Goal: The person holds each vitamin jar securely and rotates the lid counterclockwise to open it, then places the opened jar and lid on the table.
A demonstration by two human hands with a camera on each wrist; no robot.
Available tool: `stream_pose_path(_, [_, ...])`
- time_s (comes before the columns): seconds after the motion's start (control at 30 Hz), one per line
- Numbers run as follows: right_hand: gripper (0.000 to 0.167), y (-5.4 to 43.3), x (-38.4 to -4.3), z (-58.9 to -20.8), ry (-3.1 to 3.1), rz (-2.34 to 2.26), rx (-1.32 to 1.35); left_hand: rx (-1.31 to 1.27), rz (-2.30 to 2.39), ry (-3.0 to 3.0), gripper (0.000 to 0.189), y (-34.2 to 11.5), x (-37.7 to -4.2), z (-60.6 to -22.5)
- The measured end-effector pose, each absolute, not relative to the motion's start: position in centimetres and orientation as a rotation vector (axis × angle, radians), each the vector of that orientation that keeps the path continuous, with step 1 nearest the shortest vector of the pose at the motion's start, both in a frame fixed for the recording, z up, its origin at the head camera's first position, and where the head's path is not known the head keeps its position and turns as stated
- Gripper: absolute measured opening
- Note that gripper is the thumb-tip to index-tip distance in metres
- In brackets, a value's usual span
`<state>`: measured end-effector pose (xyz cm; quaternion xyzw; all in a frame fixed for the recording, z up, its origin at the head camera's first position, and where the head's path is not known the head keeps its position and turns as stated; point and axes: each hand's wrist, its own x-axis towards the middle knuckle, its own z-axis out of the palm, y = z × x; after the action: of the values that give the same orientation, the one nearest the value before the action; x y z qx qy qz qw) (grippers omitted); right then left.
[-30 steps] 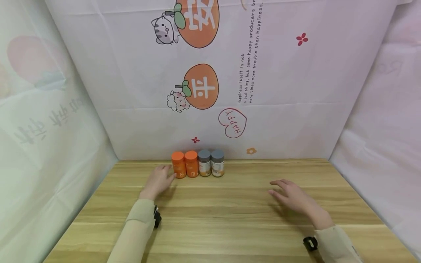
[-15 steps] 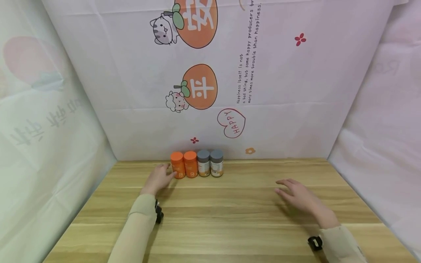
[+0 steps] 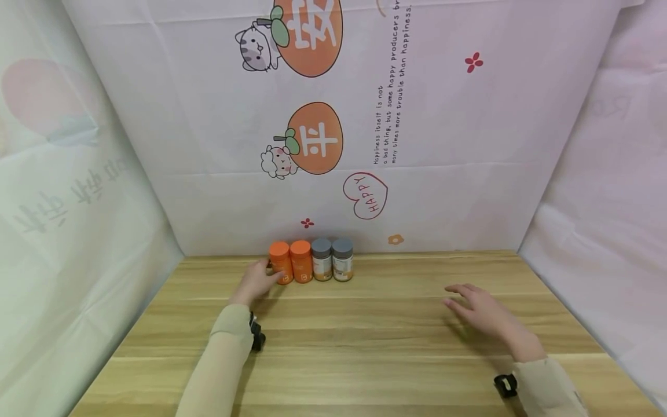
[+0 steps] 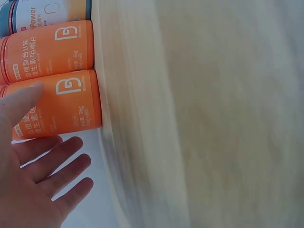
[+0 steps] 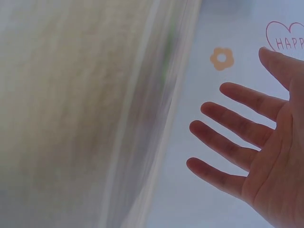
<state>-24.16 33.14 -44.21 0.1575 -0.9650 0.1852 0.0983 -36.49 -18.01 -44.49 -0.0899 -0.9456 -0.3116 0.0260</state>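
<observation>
Bracketing the leftmost orange bottle (image 4: pixel 71 102), the left hand (image 3: pixel 253 283) has its thumb (image 4: pixel 23 102) across the front and its four fingers (image 4: pixel 58 160) nearly straight and spread beside the bottle's left side. The hand is not curled round anything; whether the thumb touches the label cannot be told. From the palm, the bottle lies to the right and slightly ahead, just beside it, standing upright on the wooden table (image 3: pixel 365 341), so its long axis is vertical and the thumb crosses it. The left hand is by far the nearer; the right hand (image 3: pixel 484 310) hangs well apart over the right of the table, fingers spread, holding nothing

The bottle is orange all over, lid included, with white print and a rounded white logo low on its front. It ends a close row along the table's back edge: next comes a second orange bottle (image 3: pixel 301 263) of the same look, then two grey-capped bottles (image 3: pixel 322 260) with white and orange labels. Behind them rises a white cloth (image 3: pixel 443 145) printed with cartoon fruit (image 3: pixel 330 156) and a red heart outline
</observation>
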Motion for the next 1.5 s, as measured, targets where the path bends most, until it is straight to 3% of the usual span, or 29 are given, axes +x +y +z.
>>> stream_pose_path(0.3, [0.048, 33.6, -23.9, -44.0, -2.858, 0.557, 0.451, -0.293, -1.081, -2.855, 0.053, -17.5, -37.0, -45.0])
stream_pose_path(1.5, [0.050, 34.1, -23.8, -44.0, -2.888, 0.552, 0.428, -0.187, -1.347, -2.815, 0.062, -17.1, -37.7, -45.8])
